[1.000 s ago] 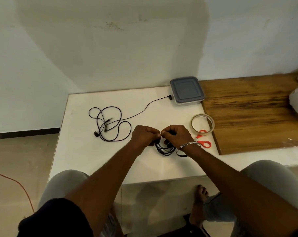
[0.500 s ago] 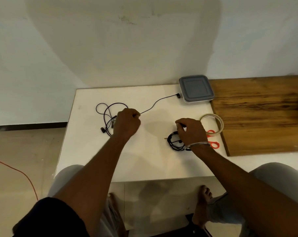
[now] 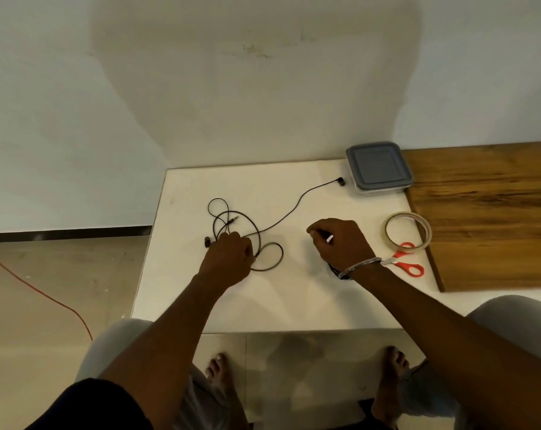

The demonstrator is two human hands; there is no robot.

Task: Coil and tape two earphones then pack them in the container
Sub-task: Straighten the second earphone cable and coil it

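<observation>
Earphones first: loose earphone [image 3: 241, 223] sprawling in slack loops across the white table [image 3: 182, 274], one bud trailing out beside the lidded container [image 3: 378, 166], still waiting to be coiled. Left hand [image 3: 229, 257] closing over the loops at the tangle, fingers curled on the cord, probably gathering it. Right hand [image 3: 340, 243] hovering half-curled over the coiled earphone [image 3: 334, 270], only a sliver peeking out at the wrist; gripping anything or not, cannot tell. Tape roll [image 3: 407, 228] and red scissors [image 3: 405, 263] lying just beside, handy for binding. Wooden board [image 3: 492, 212] sitting farthest right.
</observation>
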